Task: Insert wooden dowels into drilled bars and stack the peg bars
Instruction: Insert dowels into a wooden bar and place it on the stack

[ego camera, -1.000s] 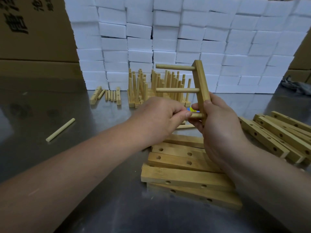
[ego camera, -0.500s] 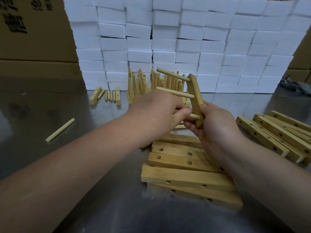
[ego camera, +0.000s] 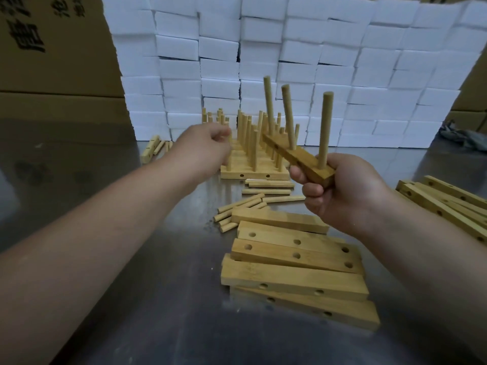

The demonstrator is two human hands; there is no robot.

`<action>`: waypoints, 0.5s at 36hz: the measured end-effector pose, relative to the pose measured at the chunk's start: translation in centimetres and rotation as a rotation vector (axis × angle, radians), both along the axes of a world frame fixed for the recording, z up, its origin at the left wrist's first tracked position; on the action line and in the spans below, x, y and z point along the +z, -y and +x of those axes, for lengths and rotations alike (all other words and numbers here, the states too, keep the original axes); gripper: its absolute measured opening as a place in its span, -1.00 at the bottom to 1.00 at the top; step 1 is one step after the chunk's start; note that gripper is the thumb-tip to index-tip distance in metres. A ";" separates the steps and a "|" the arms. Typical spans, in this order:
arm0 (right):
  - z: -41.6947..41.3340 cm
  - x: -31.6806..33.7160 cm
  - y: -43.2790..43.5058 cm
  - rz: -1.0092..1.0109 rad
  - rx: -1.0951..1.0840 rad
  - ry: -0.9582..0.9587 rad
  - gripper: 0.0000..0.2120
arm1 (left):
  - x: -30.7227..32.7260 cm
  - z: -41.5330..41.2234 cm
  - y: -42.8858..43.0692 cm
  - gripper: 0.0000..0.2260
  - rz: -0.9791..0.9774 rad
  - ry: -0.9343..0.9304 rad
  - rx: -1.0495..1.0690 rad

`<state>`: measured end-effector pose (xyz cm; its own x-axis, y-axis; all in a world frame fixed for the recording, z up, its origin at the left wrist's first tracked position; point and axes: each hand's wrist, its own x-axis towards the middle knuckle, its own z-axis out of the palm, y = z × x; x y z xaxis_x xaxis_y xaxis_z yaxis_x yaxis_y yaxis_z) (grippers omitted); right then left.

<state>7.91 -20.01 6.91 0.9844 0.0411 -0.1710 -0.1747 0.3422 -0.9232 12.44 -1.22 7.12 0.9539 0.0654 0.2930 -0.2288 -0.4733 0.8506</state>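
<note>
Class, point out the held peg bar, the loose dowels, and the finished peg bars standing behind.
held peg bar [ego camera: 305, 160]: head view, upper face between dowels.
loose dowels [ego camera: 266, 191]: head view, middle of one dowel.
finished peg bars [ego camera: 254, 176]: head view, nearest bar's front face.

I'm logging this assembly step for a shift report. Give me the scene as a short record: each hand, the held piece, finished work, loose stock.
right hand: grips near end of peg bar
peg bar: three dowels seated, pointing up, bar tilted
left hand: blurred, fingers curled, beside finished stack; grasp unclear
finished stack: peg bars ranked on table, dowels upright
empty bars: piled nearest camera, holes unfilled
loose dowels: lying between finished stack and empty bars
</note>
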 end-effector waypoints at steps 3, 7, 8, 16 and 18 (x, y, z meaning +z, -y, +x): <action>-0.1 0.0 0.0 -0.008 0.107 -0.025 -0.70 | -0.3 0.0 -0.1 -0.55 -0.061 -0.088 -0.183; -0.2 -0.2 0.2 -0.003 0.193 -0.053 -0.67 | -0.4 0.1 -0.6 -0.55 -0.019 -0.153 -0.293; -0.1 -0.2 0.2 0.005 0.200 -0.060 -0.67 | -0.3 0.1 -0.8 -0.56 -0.009 -0.158 -0.299; -0.1 -0.4 0.4 0.016 0.287 -0.087 -0.57 | 0.1 0.1 -1.8 -0.65 0.249 -0.080 -0.272; 0.0 -0.4 0.4 0.025 0.267 -0.099 -0.52 | 0.3 0.1 -2.1 -0.75 0.304 -0.072 -0.276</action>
